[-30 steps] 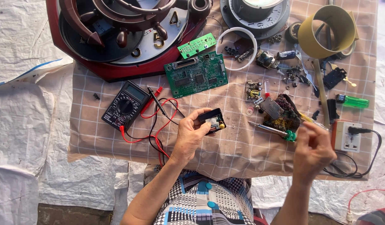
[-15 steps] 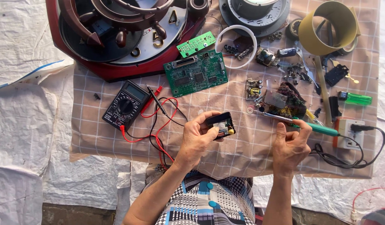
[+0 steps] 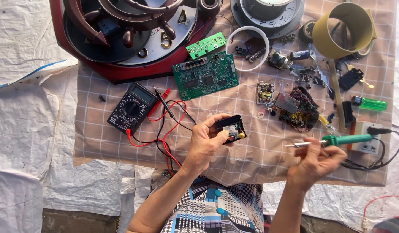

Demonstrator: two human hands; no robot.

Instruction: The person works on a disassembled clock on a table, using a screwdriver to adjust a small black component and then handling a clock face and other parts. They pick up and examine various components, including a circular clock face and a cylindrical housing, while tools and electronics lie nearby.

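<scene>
I see a beige checked cloth (image 3: 121, 138) spread over white crinkled sheeting (image 3: 26, 129). On the cloth, I list:
- black multimeter (image 3: 131, 108) with red and black leads (image 3: 165, 129);
- large green circuit board (image 3: 205, 76);
- small green strip board (image 3: 206, 45);
- red-rimmed round clock face (image 3: 121, 39);
- white plastic ring (image 3: 250, 46);
- wide yellow tape roll (image 3: 343, 29);
- green lighter (image 3: 370, 103);
- white power socket (image 3: 367, 138).

Small black module (image 3: 231, 127), open side up, showing a yellow part, held above the checked cloth. Green-handled soldering iron (image 3: 333, 140) lies nearly level, tip pointing left toward the module, well apart.
</scene>
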